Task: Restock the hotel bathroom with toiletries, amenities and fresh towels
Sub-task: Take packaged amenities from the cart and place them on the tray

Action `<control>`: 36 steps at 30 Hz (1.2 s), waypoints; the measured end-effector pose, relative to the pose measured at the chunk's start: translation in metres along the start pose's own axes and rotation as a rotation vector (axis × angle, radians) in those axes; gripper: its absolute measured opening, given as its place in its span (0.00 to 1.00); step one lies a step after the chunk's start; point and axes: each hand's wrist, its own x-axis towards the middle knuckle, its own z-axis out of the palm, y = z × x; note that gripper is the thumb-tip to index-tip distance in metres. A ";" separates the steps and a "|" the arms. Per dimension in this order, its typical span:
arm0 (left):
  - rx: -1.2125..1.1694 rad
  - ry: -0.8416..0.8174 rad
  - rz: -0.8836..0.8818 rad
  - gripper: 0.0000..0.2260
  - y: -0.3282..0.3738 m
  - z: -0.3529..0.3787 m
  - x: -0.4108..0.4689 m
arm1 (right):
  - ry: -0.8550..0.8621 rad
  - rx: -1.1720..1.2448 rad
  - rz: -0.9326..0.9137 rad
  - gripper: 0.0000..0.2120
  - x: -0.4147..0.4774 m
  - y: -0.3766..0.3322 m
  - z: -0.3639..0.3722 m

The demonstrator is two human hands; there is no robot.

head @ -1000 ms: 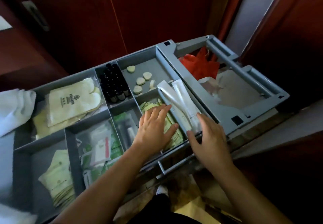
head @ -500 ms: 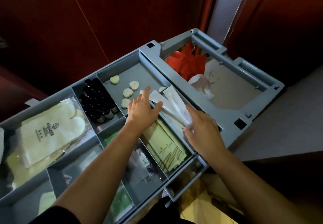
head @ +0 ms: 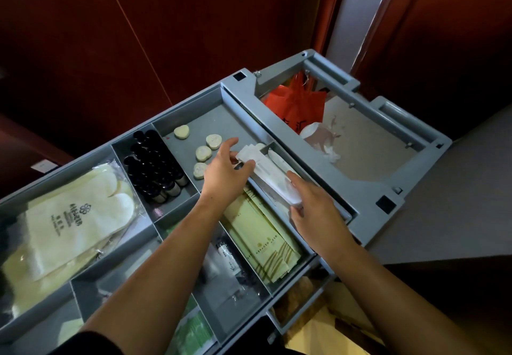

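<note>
A grey housekeeping cart tray (head: 241, 96) with several compartments lies below me. Long white sachets (head: 266, 169) lie across the divider by the narrow right compartment. My left hand (head: 224, 171) pinches their far end between thumb and fingers. My right hand (head: 313, 207) grips their near end. Just under the hands lie yellow striped packets (head: 266, 243). Round pale soaps (head: 203, 153) sit in the compartment behind my left hand.
Small black bottles (head: 155, 166) fill one compartment. Bagged pale slippers (head: 72, 216) lie at the left. A red bag (head: 296, 105) and a white cup (head: 313, 130) sit in the cart's open right bay. Dark wood panels (head: 138, 35) stand behind; grey carpet (head: 457, 202) is at the right.
My left hand moved from the yellow packets up to the far end of the white sachets and took hold. My right hand closed on their near end. The view shifted left.
</note>
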 end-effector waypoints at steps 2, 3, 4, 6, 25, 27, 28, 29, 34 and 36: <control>-0.037 0.024 0.012 0.28 0.003 -0.002 -0.001 | 0.000 0.013 0.013 0.34 0.000 0.000 0.000; -0.060 0.035 0.013 0.27 0.005 -0.002 -0.002 | -0.001 0.013 0.017 0.34 0.000 0.000 -0.001; -0.088 0.043 0.010 0.26 0.006 -0.004 -0.004 | -0.002 0.012 0.018 0.33 0.000 0.001 -0.001; -0.143 0.045 0.001 0.25 0.009 -0.005 -0.006 | -0.010 0.021 0.017 0.33 -0.001 0.002 -0.001; -0.834 0.119 0.025 0.20 0.023 -0.057 -0.099 | -0.004 0.292 0.072 0.42 -0.043 -0.019 -0.064; -0.895 0.133 0.030 0.20 0.022 -0.062 -0.119 | -0.002 0.456 0.110 0.40 -0.058 -0.026 -0.074; -0.928 0.143 0.025 0.20 0.022 -0.063 -0.130 | -0.011 0.551 0.135 0.38 -0.064 -0.028 -0.077; -0.956 0.156 0.016 0.19 0.021 -0.063 -0.140 | -0.024 0.660 0.155 0.35 -0.071 -0.029 -0.078; -1.034 0.186 -0.040 0.17 0.019 -0.051 -0.200 | -0.118 0.983 0.211 0.26 -0.101 -0.020 -0.078; -1.083 0.200 -0.065 0.16 0.015 -0.044 -0.221 | -0.134 1.050 0.210 0.27 -0.112 -0.016 -0.078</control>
